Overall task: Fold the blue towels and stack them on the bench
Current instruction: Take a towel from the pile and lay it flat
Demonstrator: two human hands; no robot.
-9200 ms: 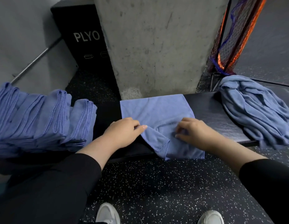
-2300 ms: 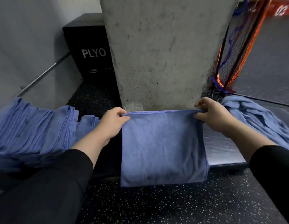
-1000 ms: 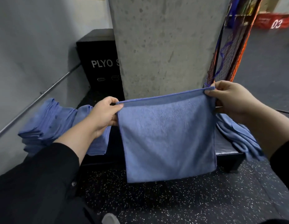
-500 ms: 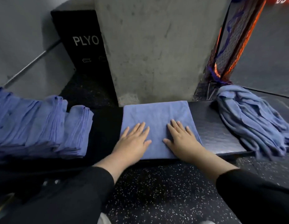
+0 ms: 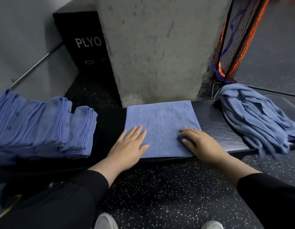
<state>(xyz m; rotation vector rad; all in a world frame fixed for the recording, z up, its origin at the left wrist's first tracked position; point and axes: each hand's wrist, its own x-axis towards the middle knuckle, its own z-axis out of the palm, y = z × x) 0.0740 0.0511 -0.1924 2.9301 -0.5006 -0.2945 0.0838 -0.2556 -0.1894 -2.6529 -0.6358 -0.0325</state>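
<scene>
Lying flat on a black bench, a folded blue towel sits beneath both hands. Left hand presses its near left corner, fingers straight and slightly spread. Right hand rests on the near right edge, fingers loosely bent and pointing left, gripping nothing. Beyond the fingertips rises a concrete pillar. Well left of the left hand stand stacks of folded blue towels. Right of the right hand, apart from it, lies a crumpled heap of unfolded towels draping over the bench edge.
</scene>
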